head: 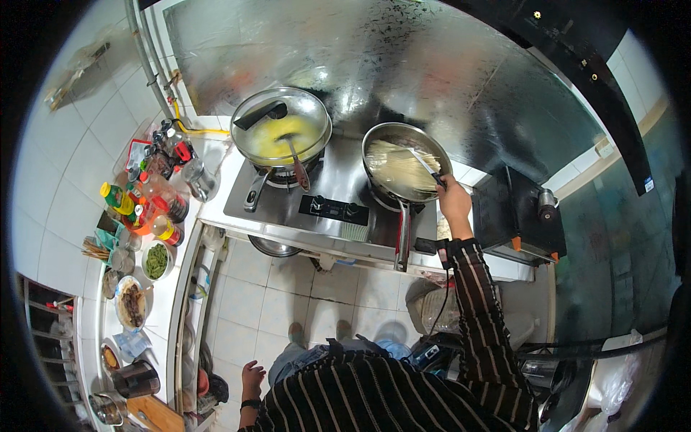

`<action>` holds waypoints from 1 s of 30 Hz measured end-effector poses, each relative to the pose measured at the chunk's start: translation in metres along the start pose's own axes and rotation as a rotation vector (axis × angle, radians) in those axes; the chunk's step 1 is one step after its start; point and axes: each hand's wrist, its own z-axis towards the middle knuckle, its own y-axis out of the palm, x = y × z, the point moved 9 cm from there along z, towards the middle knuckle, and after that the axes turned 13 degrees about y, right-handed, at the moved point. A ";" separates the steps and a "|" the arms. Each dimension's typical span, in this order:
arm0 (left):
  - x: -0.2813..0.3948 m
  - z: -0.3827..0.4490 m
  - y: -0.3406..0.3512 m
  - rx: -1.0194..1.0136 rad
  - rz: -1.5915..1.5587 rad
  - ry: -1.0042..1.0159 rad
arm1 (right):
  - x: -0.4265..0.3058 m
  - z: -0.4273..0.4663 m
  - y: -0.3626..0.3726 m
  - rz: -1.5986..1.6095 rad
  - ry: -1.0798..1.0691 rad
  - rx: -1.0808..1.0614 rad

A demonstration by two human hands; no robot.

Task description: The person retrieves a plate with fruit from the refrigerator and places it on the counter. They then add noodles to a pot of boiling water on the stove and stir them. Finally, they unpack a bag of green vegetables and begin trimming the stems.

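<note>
My right hand (455, 203) grips the black handle of a pale-bladed kitchen utensil (426, 164), whose exact kind I cannot tell. Its far end rests among long pale noodles (397, 168) inside a steel pan (370, 139) on the right burner. The pan's long handle (402, 237) points towards me, left of my wrist. Down by my left side hangs my left hand (252, 376), fingers apart and nothing in it. On the left burner, a pan (259, 189) under a glass lid (302, 102) contains something yellow. A red-handled spoon or ladle (299, 173) crosses the lid's front edge.
Sauce bottles (156, 189), a bowl of cut green vegetables (157, 260) and a plate of dark food (133, 303) line the left counter. A wooden cutting board (154, 414) lies nearer me. Right of the gas stove (334, 178) stands a black oven (510, 216). A range hood (583, 70) juts overhead.
</note>
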 end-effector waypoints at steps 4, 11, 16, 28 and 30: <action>-0.008 -0.002 -0.002 -0.018 -0.037 0.009 | -0.027 -0.016 -0.027 0.083 -0.201 0.079; -0.005 0.006 0.004 -0.001 0.017 0.019 | -0.006 -0.016 -0.016 0.022 -0.220 0.023; -0.010 0.011 0.005 -0.043 0.000 -0.003 | 0.038 -0.025 -0.009 0.004 -0.029 -0.092; 0.003 0.020 0.013 -0.073 0.051 0.011 | 0.085 -0.040 -0.077 0.057 -0.049 -0.071; 0.007 0.017 0.010 -0.069 0.025 0.026 | 0.074 -0.039 -0.105 0.039 -0.098 -0.040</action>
